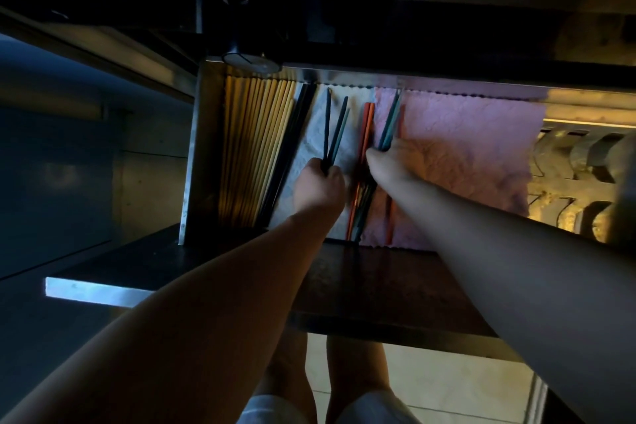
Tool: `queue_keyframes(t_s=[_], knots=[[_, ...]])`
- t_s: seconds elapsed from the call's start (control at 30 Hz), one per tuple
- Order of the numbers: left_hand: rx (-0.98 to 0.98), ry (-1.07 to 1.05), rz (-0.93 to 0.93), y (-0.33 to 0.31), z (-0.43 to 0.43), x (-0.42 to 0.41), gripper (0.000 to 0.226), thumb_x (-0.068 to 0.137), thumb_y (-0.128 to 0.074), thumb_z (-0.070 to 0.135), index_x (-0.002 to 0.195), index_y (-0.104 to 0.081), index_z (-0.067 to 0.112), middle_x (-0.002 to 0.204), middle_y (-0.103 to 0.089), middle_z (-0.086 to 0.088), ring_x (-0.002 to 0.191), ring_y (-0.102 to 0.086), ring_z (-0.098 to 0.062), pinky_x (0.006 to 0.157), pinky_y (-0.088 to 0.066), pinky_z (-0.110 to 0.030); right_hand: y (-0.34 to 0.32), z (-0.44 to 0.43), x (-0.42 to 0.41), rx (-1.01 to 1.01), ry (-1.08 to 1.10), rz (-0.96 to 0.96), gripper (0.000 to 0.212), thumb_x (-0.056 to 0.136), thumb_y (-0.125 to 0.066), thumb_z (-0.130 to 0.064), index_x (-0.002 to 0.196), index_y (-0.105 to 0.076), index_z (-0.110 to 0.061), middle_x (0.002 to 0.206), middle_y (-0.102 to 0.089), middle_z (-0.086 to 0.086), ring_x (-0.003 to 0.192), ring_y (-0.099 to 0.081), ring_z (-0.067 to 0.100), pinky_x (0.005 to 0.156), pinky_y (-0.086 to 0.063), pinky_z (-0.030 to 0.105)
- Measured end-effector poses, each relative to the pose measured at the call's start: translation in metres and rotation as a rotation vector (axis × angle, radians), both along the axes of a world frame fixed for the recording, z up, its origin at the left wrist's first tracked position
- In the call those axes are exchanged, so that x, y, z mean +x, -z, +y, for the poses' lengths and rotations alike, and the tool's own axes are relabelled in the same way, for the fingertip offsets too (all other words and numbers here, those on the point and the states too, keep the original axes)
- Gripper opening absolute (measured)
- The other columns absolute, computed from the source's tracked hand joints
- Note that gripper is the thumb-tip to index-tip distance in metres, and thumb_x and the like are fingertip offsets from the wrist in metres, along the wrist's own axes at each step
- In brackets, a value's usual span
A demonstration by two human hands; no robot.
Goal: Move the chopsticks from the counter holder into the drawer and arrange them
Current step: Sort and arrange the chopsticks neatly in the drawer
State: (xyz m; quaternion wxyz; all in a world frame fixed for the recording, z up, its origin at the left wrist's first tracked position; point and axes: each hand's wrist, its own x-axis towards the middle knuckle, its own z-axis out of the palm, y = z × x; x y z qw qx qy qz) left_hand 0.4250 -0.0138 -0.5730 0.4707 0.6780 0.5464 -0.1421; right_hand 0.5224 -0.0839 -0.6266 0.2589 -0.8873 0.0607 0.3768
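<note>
An open metal drawer is lined with a white cloth and a pink cloth. My left hand is shut on dark chopsticks that fan out over the white cloth. My right hand grips teal chopsticks at the pink cloth's left edge. Orange chopsticks lie between my hands, partly hidden under them. Many yellow wooden chopsticks lie in a row along the drawer's left side, with black chopsticks beside them.
The dark counter edge overhangs the drawer's back. A round dark object sits at that edge. Metal pieces lie in the drawer's right part. The drawer front is dark. My legs and tiled floor show below.
</note>
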Motion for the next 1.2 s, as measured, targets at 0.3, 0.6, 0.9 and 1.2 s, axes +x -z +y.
queue_keyframes(t_s=[0.3, 0.6, 0.9, 1.2], knots=[[-0.051, -0.101, -0.033, 0.006, -0.01, 0.009, 0.012, 0.091, -0.05, 0.022, 0.088, -0.059, 0.016, 0.08, -0.063, -0.006, 0.077, -0.063, -0.025, 0.063, -0.045, -0.03, -0.015, -0.021, 0.0, 0.17, 0.315, 0.046, 0.021, 0.081, -0.052, -0.028, 0.062, -0.047, -0.019, 0.057, -0.052, -0.005, 0.057, -0.054, 0.017, 0.054, -0.038, 0.024], [-0.077, -0.104, 0.017, 0.007, -0.025, 0.016, 0.018, 0.091, -0.053, 0.021, 0.1, -0.065, 0.01, 0.083, -0.062, -0.003, 0.076, -0.059, -0.019, 0.052, -0.036, -0.024, -0.051, -0.037, 0.001, 0.534, 0.769, 0.242, 0.018, 0.093, -0.047, -0.011, 0.075, -0.048, -0.015, 0.05, -0.036, -0.001, 0.031, -0.032, 0.009, 0.039, -0.03, 0.019], [0.003, -0.094, 0.054, 0.01, -0.032, 0.017, 0.023, 0.099, -0.046, 0.027, 0.11, -0.062, 0.014, 0.089, -0.059, 0.0, 0.085, -0.059, -0.023, 0.068, -0.039, -0.028, -0.07, -0.055, 0.02, 0.618, 0.803, 0.407, 0.034, 0.103, -0.042, -0.031, 0.079, -0.056, -0.012, 0.043, -0.038, -0.005, 0.029, -0.031, 0.008, 0.036, -0.028, 0.014], [-0.165, -0.141, 0.046, 0.005, -0.021, 0.015, 0.025, 0.096, -0.045, 0.024, 0.106, -0.063, 0.011, 0.101, -0.069, -0.014, 0.086, -0.067, -0.036, 0.076, -0.057, -0.044, -0.076, -0.055, 0.016, 0.681, 0.892, 0.675, 0.018, 0.099, -0.049, -0.019, 0.082, -0.052, -0.012, 0.043, -0.041, -0.006, 0.028, -0.028, 0.004, 0.028, -0.022, 0.014]])
